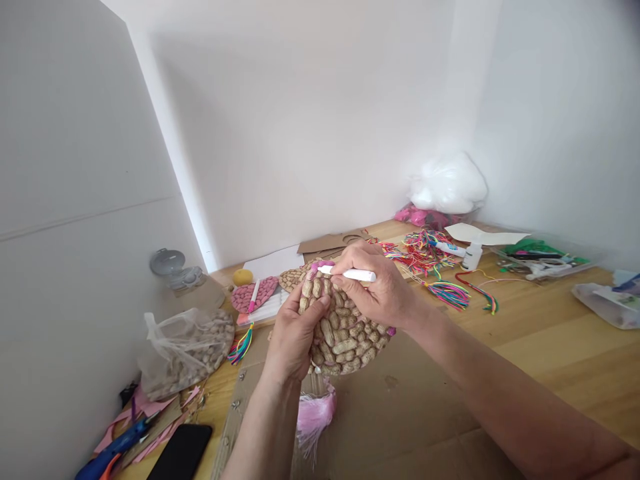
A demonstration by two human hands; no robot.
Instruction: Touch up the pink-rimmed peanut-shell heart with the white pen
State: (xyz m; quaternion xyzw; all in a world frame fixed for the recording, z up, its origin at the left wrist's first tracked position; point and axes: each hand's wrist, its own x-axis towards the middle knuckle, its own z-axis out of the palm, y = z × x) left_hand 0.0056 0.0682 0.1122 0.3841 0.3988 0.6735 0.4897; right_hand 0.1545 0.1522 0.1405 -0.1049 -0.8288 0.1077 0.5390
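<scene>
My left hand (296,332) grips the left edge of a craft piece covered in peanut shells (347,337), with the thumb pressed on its front. A white marker (361,275) is pinched in my right hand (377,283), its tip at the upper edge of the piece. A few shells by the tip are coloured pink-purple, and most others are bare tan. Below the piece hangs a pale pink tassel (317,413). Behind my left hand, a pink-coloured peanut piece (243,297) lies with a pink-and-white marker (255,295) on it.
Cardboard (400,427) covers the table in front of me. A bag of peanuts (187,350), a black phone (183,453) and a blue glue gun (120,443) are at left. Colourful tassels (445,293), a white bottle (471,256) and plastic trays (607,303) are at right.
</scene>
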